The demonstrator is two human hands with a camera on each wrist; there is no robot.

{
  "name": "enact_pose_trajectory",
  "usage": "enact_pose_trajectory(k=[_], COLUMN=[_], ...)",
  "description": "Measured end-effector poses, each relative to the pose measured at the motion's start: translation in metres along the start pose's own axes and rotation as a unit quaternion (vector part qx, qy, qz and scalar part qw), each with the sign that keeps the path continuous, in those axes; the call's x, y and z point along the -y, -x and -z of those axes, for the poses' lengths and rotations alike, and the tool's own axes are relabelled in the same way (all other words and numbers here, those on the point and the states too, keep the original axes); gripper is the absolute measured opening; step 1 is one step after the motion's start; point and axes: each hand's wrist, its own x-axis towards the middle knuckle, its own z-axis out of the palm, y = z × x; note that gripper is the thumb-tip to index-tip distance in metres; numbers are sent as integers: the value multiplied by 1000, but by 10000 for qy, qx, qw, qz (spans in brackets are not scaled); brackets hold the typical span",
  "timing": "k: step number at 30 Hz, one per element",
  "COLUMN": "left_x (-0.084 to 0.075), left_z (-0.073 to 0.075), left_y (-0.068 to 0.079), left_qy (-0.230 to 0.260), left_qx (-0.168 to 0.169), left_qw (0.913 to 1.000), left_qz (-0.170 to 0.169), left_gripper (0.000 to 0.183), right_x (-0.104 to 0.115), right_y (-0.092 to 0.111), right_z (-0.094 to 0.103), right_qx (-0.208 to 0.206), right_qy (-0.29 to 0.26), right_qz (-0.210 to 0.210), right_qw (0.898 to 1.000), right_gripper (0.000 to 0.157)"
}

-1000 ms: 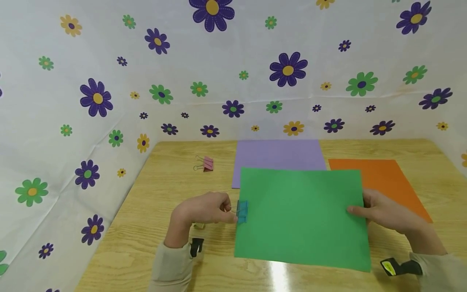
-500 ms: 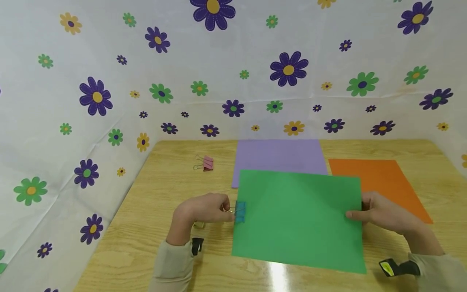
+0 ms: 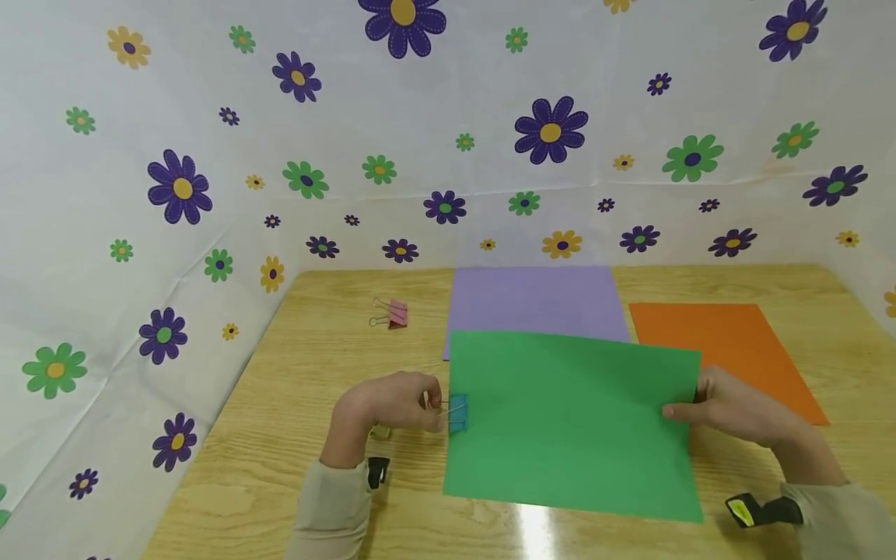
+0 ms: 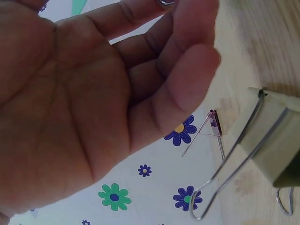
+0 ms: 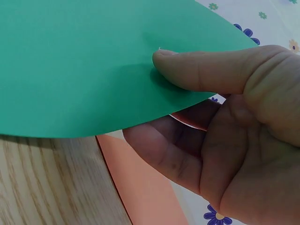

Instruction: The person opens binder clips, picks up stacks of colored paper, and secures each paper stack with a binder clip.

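A green sheet of paper point(image 3: 574, 428) is held up, tilted, above the table. My right hand point(image 3: 735, 412) pinches its right edge, thumb on the near face and fingers behind, as the right wrist view shows too. On the sheet's left edge sits a blue binder clip point(image 3: 458, 414). My left hand point(image 3: 399, 400) pinches the clip's wire handles between thumb and curled fingers. In the left wrist view the left hand point(image 4: 93, 93) hides the blue clip itself. Partly behind that hand lies a yellowish binder clip point(image 4: 276, 136) on the table.
A pink binder clip point(image 3: 397, 313) lies at the back left of the wooden table point(image 3: 315, 342). Flat behind the green sheet is a purple sheet point(image 3: 535, 299), with an orange sheet point(image 3: 728, 342) at the right. A flower-patterned cloth point(image 3: 490, 163) surrounds the back and sides.
The green sheet's top edge has dipped and bowed slightly, its right side moving down. The blue clip has moved slightly down and left with the sheet. Both hands keep their pinch.
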Motion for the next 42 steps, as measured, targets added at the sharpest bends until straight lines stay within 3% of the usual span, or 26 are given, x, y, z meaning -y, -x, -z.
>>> enact_pose_trajectory(k=[9,16,36,42], left_x=[1,0,3,4], left_z=[-1,-3,-5,-5], left_y=[-4,-6,-10,-12], left_qy=[-4,3,-112,-108], left_qx=[-13,-13,-28,20], left_qw=[9999,9996,9997,9996], left_qz=[165,272,207,241], left_gripper=[22,23,25,24], right_x=[-1,-3,-10,-11], right_y=[0,-1,-6,-8], right_z=[0,-3,-4,-6], right_qx=[120,-50,-85,-62], right_qy=[146,249,263,339], right_qz=[-33,-352,-298,-462], right_qw=[9998,9991,9992,9983], right_gripper=[18,17,17,18])
